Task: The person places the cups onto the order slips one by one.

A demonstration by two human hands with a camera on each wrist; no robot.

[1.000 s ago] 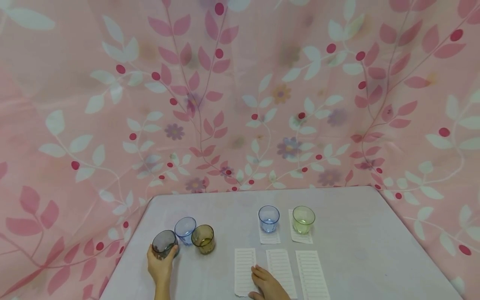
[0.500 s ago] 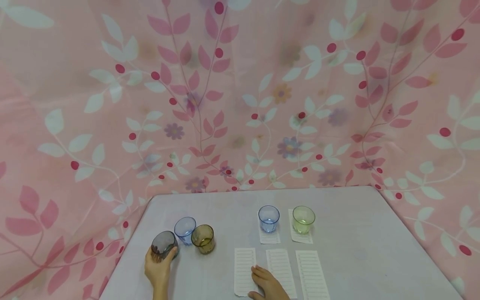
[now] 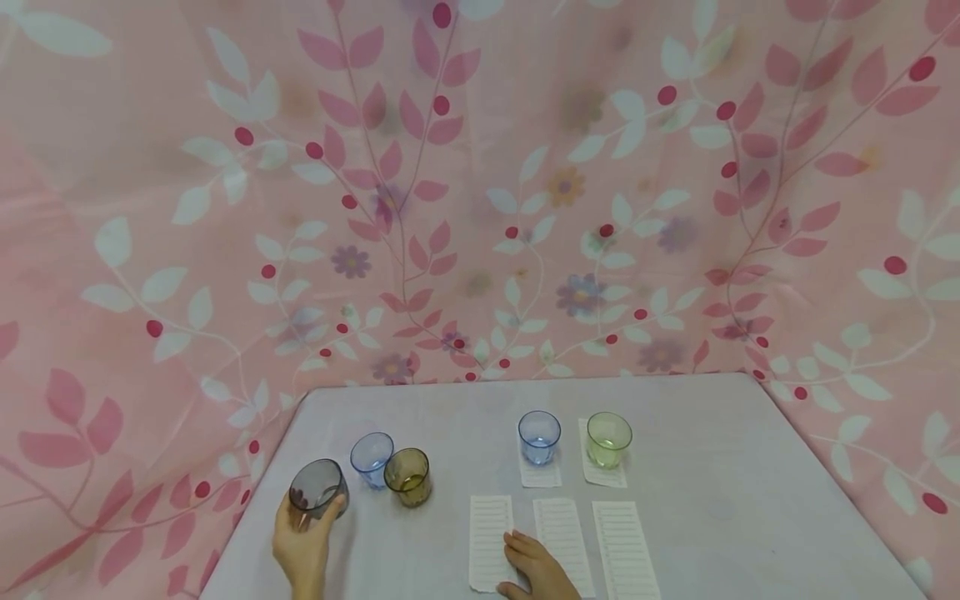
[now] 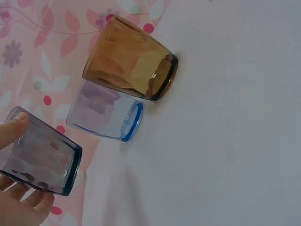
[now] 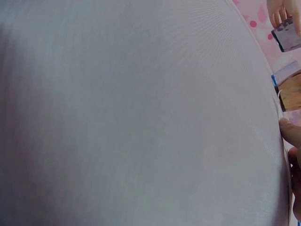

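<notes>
My left hand (image 3: 302,542) grips a smoky grey glass (image 3: 318,487) from the near side, thumb on one wall and fingers on the other. In the left wrist view this glass (image 4: 44,155) hangs tilted, its base clear of the table. Just right of it stand a blue glass (image 3: 372,458) and an amber-brown glass (image 3: 408,477), close together. At the front of the table my right hand (image 3: 537,567) lies with relaxed fingers over the left paper slip (image 3: 487,533) and the middle paper slip (image 3: 561,533), holding nothing.
Behind the slips, a second blue glass (image 3: 539,437) and a green glass (image 3: 609,440) stand upright on two more papers. A third front slip (image 3: 626,550) lies to the right. A pink floral curtain (image 3: 480,208) borders the white table (image 3: 712,483) at the back and sides.
My left hand has moved a little left with the grey glass, drawing it away from the blue glass and lifting it. The right hand has stayed in place.
</notes>
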